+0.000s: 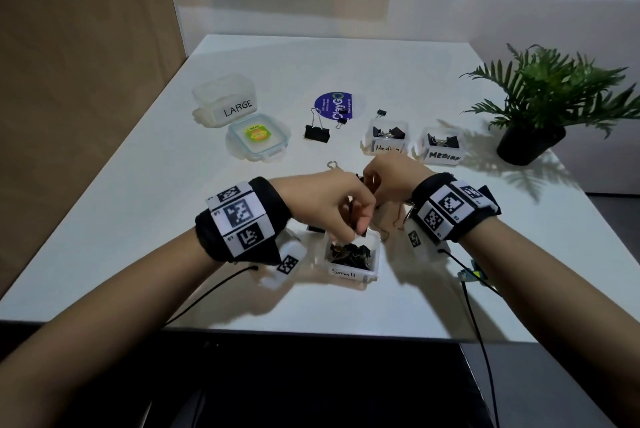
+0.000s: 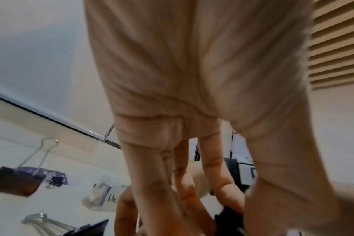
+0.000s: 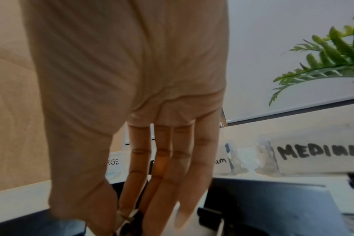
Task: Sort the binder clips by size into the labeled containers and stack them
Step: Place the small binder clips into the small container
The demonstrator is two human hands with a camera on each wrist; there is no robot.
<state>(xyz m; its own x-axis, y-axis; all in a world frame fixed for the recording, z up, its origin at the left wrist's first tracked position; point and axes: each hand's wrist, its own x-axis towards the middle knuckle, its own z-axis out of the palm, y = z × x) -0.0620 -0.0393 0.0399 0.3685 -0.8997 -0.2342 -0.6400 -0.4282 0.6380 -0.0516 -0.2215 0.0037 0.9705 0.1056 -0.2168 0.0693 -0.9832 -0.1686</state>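
Left hand (image 1: pixel 332 205) over the Small container (image 1: pixel 353 259), fingertips pinching a small binder clip (image 1: pixel 358 231)
Right hand (image 1: pixel 391 178) curled on another clip beyond, grip unclear; release low, inside the rim, Large container (image 1: pixel 225 101) awaits big clip (image 1: pixel 317 132)

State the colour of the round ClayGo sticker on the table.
The sticker is dark blue with white lettering; the head view shows it best.
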